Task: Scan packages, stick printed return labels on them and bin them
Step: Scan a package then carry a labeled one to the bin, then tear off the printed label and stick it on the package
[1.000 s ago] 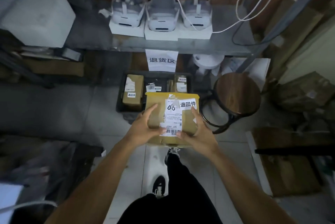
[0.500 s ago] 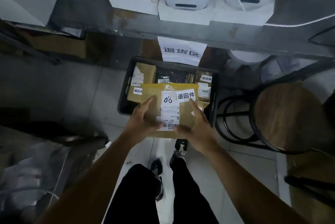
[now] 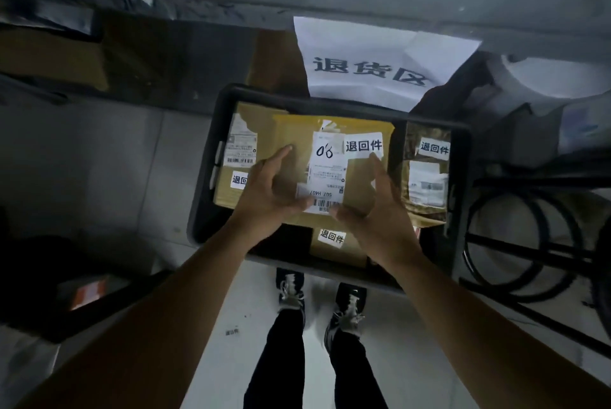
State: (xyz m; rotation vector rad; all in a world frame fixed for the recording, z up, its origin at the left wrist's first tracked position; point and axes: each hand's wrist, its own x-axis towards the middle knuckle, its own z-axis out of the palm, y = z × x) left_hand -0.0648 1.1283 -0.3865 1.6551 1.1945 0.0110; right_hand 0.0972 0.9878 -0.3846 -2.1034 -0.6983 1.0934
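A: The package [image 3: 297, 170] is over the black bin [image 3: 201, 210] now, left hand [image 3: 271, 190] and right hand [image 3: 380, 210] on either side, return label [image 3: 363, 145] facing up.

B: And the grip? Fingers look loosely spread rather than clamped, left thumb lying across the shipping label [image 3: 325, 173], right fingers [image 3: 377, 167] reaching toward the return sticker. I can't tell whether the box is resting on the parcels beneath or hanging above them.

A: That's the worry, I'd say. The bin already holds a box at the left [image 3: 238, 144], a darker parcel at the right [image 3: 426, 173] and one near the front [image 3: 334, 243]. Let go unevenly and it could tip against a neighbour and end up slanted.

B: Or catch the bin's rim, since it sits close to the front edge. The stool frame [image 3: 515, 243] just beside the bin crowds the right arm as well.
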